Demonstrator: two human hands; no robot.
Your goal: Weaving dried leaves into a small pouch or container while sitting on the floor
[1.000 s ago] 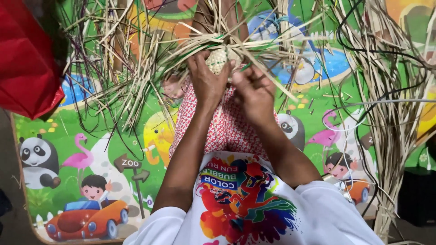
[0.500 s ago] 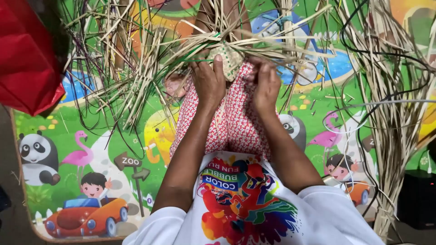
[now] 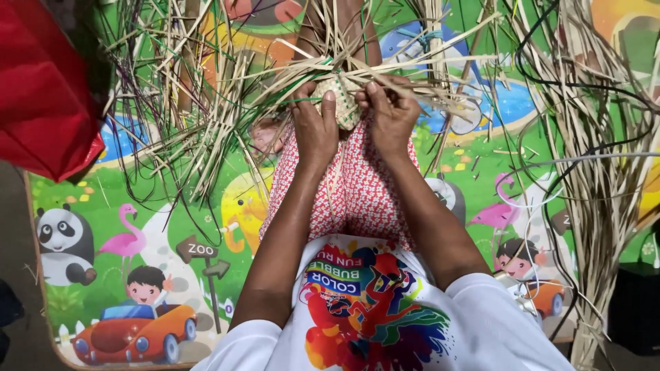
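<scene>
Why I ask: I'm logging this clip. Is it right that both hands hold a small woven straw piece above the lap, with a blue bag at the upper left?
Not quite: the bag at the upper left is red, not blue, as the head view shows. The rest stands: the left hand and the right hand both hold the small woven straw piece above the lap.

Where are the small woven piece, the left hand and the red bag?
small woven piece [image 3: 344, 103], head view, its plaited face.
left hand [image 3: 313, 127], head view, back of the hand.
red bag [image 3: 41, 89], head view, its side.
</scene>
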